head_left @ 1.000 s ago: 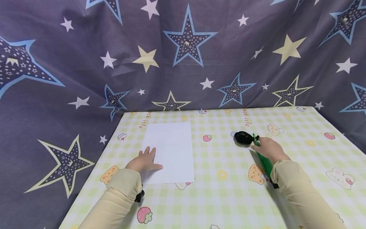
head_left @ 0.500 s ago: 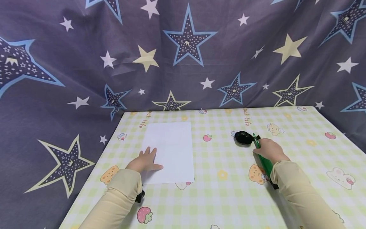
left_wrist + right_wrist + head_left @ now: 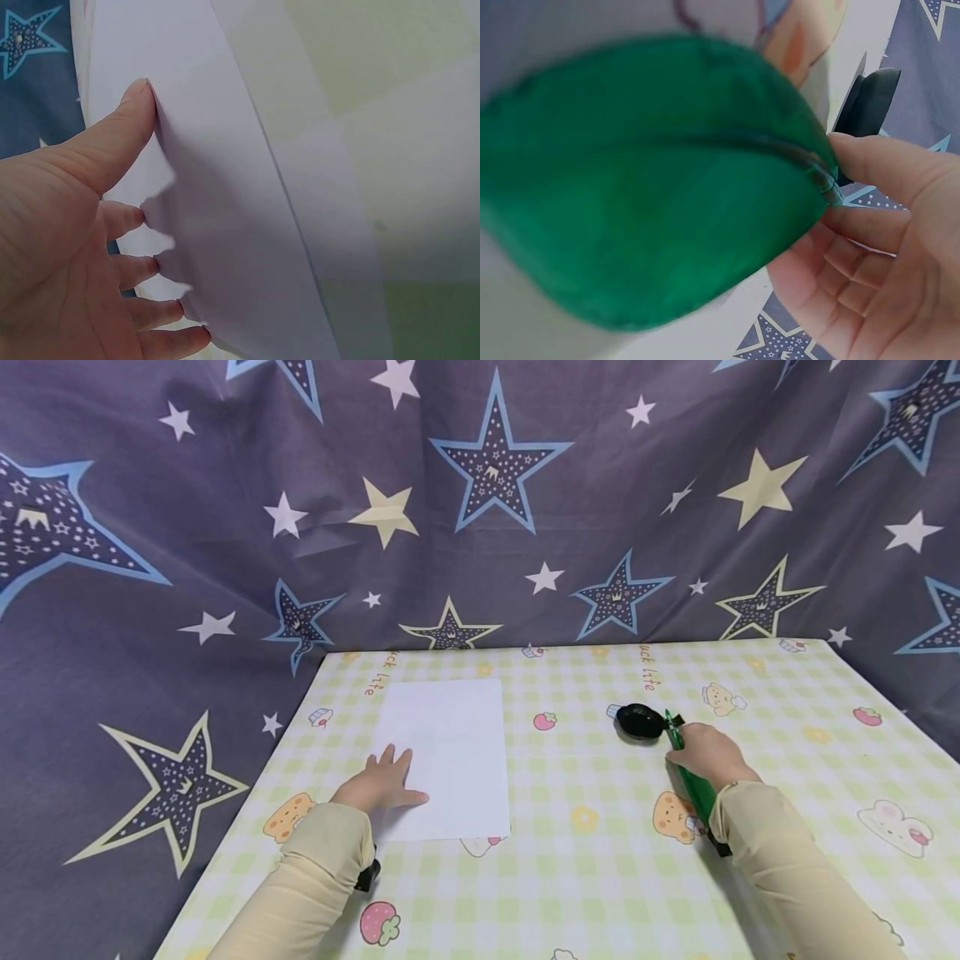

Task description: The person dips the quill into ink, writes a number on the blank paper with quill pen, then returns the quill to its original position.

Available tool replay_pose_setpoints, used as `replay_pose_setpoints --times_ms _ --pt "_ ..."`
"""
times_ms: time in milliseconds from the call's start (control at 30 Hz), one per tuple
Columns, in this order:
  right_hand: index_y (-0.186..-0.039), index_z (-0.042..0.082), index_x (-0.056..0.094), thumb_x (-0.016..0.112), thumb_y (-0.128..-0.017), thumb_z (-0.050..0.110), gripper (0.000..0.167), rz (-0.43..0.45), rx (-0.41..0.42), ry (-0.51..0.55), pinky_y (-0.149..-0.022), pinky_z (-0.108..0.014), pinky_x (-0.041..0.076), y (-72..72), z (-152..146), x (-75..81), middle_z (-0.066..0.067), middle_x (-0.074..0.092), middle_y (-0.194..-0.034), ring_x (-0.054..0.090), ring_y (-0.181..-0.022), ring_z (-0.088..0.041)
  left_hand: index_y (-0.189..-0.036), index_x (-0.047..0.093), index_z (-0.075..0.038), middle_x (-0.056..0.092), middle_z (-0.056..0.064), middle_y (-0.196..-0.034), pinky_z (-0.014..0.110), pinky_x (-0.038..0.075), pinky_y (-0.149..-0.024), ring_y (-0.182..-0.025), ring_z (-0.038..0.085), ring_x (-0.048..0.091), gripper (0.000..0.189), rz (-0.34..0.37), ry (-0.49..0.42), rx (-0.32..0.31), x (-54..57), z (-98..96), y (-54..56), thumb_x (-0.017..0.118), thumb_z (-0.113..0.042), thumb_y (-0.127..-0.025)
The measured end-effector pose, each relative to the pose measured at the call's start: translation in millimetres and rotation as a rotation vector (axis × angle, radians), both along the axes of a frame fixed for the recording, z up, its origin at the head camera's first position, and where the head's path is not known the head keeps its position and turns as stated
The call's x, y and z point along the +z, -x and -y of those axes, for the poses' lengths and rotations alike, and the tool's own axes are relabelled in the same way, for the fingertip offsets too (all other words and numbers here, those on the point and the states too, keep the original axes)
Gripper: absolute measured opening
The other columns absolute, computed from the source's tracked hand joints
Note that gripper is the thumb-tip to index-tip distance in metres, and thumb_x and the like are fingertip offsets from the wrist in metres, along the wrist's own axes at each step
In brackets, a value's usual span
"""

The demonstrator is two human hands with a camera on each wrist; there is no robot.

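Observation:
My left hand [image 3: 381, 783] rests on the left side of a white sheet of paper [image 3: 461, 743], its fingers spread. In the left wrist view the thumb and fingertips [image 3: 135, 97] touch the sheet, which lies flat. On the right, my right hand [image 3: 712, 752] pinches a green leaf-shaped thing [image 3: 652, 225] at its narrow end, between thumb and fingers. A darker rib runs along its middle, and a slim tip [image 3: 670, 727] pokes out beyond the hand. Just left of that tip lies a glossy black oval object [image 3: 639, 722], whose kind I cannot tell.
A green-and-white checked cloth [image 3: 585, 877] with cartoon prints covers the table. Behind it hangs a dark curtain [image 3: 345, 477] patterned with stars. The table's left edge and back edge show.
The right thumb has drawn slightly back along the green leaf-shaped thing, away from the black object. The left hand and the paper have not moved.

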State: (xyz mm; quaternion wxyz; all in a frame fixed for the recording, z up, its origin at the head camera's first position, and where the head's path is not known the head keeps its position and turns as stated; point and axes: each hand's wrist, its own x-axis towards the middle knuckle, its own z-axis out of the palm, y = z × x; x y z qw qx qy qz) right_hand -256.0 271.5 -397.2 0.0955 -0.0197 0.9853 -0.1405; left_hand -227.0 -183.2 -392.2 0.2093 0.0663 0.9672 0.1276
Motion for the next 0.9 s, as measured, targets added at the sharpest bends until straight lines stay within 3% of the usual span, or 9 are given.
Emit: replay_pose_setpoints --times_ms 733,900 --pt "-0.084 0.000 0.053 0.061 -0.085 0.017 0.019 0.010 -0.011 0.003 -0.056 -0.035 0.041 -1.0 2.1 2.2 -0.012 0.054 -0.078 0.049 -0.066 -0.023 -0.142 0.019 0.008 0.007 0.036 -0.143 0.066 0.018 -0.099 -0.127 0.058 0.006 0.081 -0.002 0.008 -0.044 0.9 -15.5 -3.3 0.060 -0.037 -0.088" --pt "-0.089 -0.003 0.055 0.061 -0.085 0.017 0.022 0.014 -0.012 0.000 -0.057 -0.035 0.042 -0.6 2.4 2.3 -0.014 0.055 -0.080 0.049 -0.067 -0.024 -0.143 0.018 0.006 0.006 0.034 -0.145 0.066 0.018 -0.099 -0.128 0.056 0.004 0.083 0.007 -0.006 -0.030 1.1 -20.1 -3.7 0.060 -0.039 -0.088"
